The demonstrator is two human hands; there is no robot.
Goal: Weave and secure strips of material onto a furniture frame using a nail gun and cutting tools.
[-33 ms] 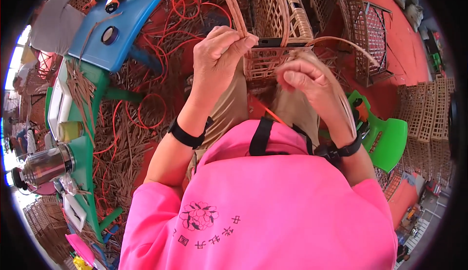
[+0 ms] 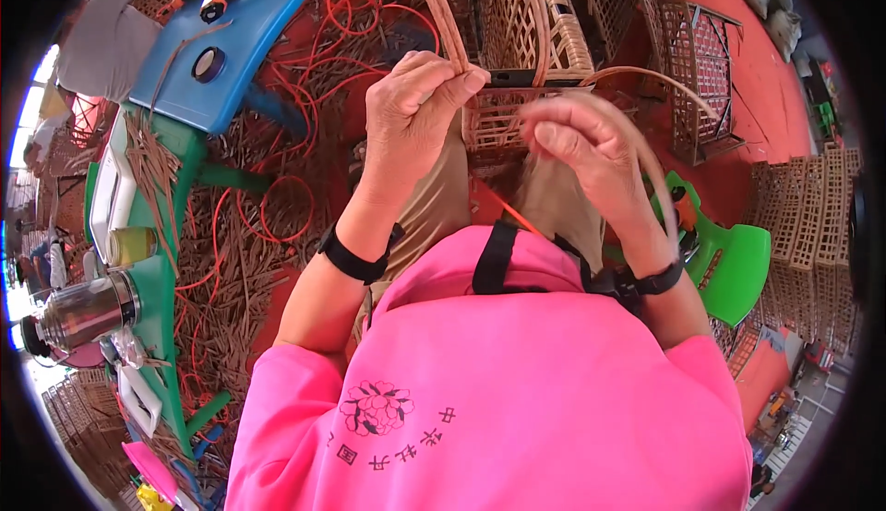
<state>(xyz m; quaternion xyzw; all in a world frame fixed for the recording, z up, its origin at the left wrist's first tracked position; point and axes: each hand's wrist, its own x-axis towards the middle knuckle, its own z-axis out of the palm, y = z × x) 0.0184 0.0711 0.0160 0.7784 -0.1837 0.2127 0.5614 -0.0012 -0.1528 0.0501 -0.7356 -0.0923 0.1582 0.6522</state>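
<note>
A woven basket [image 2: 498, 128] stands before my lap, with a dark bar [image 2: 526, 77] across its near edge. My left hand [image 2: 420, 96] is closed in a pinch at the bar's left end. From those fingertips a flat brown weaving strip [image 2: 441, 8] rises up and away. My right hand [image 2: 581, 142] is curled, a little right of the basket's near side and slightly blurred. A pale strip [image 2: 651, 156] arcs over its back and down past the wrist; where the fingers grip it is hidden. Another strip [image 2: 660, 82] bends out rightward from the basket's corner.
A blue stool or table top [image 2: 185, 86] holds a tape roll [image 2: 209, 65] and orange-black tools. Below it, a green table [image 2: 157, 308] bears a thermos [image 2: 88, 312] and a jar. Scrap strips and red cord cover the floor. At right are a green chair [image 2: 738, 271] and stacked woven panels [image 2: 803, 216].
My right hand has shifted very slightly, and the strip over it has swung a little. The left hand keeps its pinch at almost the same place.
</note>
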